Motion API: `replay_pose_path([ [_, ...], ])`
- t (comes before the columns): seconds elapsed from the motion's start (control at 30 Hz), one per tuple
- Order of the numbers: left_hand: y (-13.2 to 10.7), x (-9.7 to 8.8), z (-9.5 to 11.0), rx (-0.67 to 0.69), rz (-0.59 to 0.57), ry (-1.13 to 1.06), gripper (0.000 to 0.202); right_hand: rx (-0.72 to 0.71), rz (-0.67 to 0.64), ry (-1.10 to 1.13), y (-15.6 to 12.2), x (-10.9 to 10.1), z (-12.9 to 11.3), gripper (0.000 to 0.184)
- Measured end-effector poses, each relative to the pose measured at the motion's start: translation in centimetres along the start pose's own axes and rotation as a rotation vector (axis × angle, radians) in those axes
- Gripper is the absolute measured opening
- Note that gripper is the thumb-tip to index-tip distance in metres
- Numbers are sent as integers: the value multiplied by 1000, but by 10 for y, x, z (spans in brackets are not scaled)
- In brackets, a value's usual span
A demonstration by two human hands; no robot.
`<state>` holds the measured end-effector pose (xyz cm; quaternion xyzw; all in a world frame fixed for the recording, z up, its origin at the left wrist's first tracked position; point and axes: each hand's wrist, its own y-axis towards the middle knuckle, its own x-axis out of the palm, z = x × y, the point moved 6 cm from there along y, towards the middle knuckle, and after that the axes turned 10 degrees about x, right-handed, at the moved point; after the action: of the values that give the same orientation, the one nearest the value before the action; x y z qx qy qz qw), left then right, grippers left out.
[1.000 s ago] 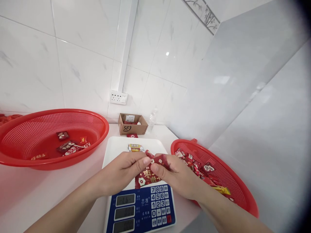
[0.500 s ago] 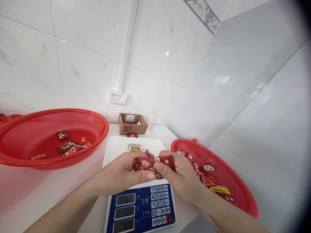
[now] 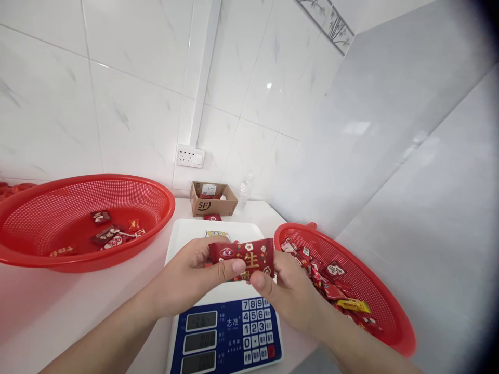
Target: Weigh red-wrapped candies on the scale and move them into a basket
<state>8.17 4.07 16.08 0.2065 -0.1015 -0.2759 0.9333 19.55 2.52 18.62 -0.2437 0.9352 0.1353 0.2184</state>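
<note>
Both hands hold a dark red wrapped snack packet, printed with white flowers and gold characters, above a weighing scale. My left hand pinches its left part, thumb across the front. My right hand grips the right end, with its thumb by the lower edge and its fingers mostly behind the wrapper. On the white scale pan lies a yellow-and-white packet, partly covered by my left hand. Bits of red wrapping show behind my left fingers.
A large red mesh basket with several packets stands left. Another red basket, fuller and holding a yellow packet, is at right. Behind the scale are a cardboard box, a small red packet and a clear plastic bottle.
The snack packet has been turned so its printed front faces me more fully. My right thumb has slid down from its face to the lower edge.
</note>
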Motion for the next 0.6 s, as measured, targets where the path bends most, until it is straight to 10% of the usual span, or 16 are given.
replay_pose_path([
  [0.6,-3,12,8,105,-163,-28,29,-93,-26,220,-1,5,-8,16],
])
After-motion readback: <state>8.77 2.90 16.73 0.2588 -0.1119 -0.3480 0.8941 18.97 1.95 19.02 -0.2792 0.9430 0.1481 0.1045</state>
